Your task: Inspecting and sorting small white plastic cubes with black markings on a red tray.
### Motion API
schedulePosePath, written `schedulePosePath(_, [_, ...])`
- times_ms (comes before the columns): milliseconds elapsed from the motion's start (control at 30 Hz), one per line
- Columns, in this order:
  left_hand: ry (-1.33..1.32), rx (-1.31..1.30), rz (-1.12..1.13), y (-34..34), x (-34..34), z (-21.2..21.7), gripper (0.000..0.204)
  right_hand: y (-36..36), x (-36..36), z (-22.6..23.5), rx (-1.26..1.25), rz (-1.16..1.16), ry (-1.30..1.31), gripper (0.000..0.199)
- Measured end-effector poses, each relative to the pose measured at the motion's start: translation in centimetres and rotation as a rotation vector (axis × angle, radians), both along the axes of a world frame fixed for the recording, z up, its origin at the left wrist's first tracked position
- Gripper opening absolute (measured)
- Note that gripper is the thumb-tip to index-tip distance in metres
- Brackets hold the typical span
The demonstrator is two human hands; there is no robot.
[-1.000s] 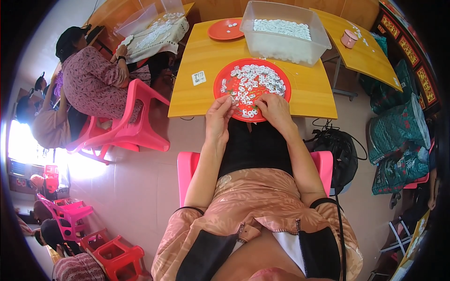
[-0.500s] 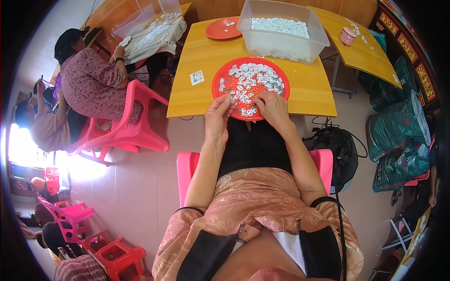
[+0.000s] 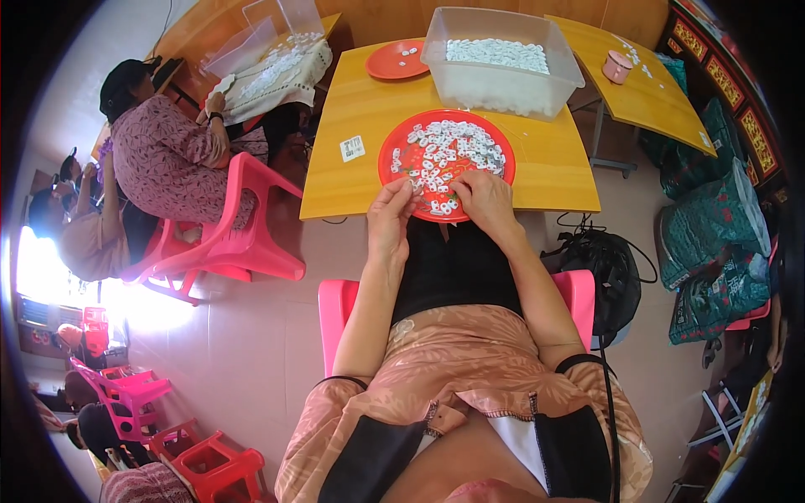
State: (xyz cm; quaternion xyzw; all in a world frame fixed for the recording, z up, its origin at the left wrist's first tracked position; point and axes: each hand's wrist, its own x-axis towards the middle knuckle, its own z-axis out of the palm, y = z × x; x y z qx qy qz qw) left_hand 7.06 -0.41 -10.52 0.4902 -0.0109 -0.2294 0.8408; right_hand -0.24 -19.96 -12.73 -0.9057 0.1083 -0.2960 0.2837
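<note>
Seated person's lap and a pink plastic chair (image 3: 335,306) occupy the near field. Both forearms reach forward to the near edge of a yellow bench (image 3: 360,180). The left hand (image 3: 391,220) rests at the near rim of a round red tray (image 3: 396,163), its fingers curled over the rim among small white tiles (image 3: 449,151); whether its grip closes on a tile cannot be told. The right hand (image 3: 486,201) lies just beside it on the same rim, fingers bent onto the tiles, grip likewise indeterminate. The tiles spread across the tray directly beyond both hands. Farther on stands a clear plastic bin (image 3: 503,80) filled with white tiles, with a smaller red plate (image 3: 394,63) to its left. Another person (image 3: 168,159) sits at far left.
</note>
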Motion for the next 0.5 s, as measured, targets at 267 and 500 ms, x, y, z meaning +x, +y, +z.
schedulePosePath(267, [0.002,-0.010,-0.003,-0.03,-0.12,0.41,0.019,0.08,-0.02,0.34,0.006,-0.004,-0.007,0.021])
schedulePosePath(500, [0.011,-0.015,0.003,0.11,-0.03,0.35,0.018,0.11,-0.04,0.38,0.003,-0.006,0.083,0.022])
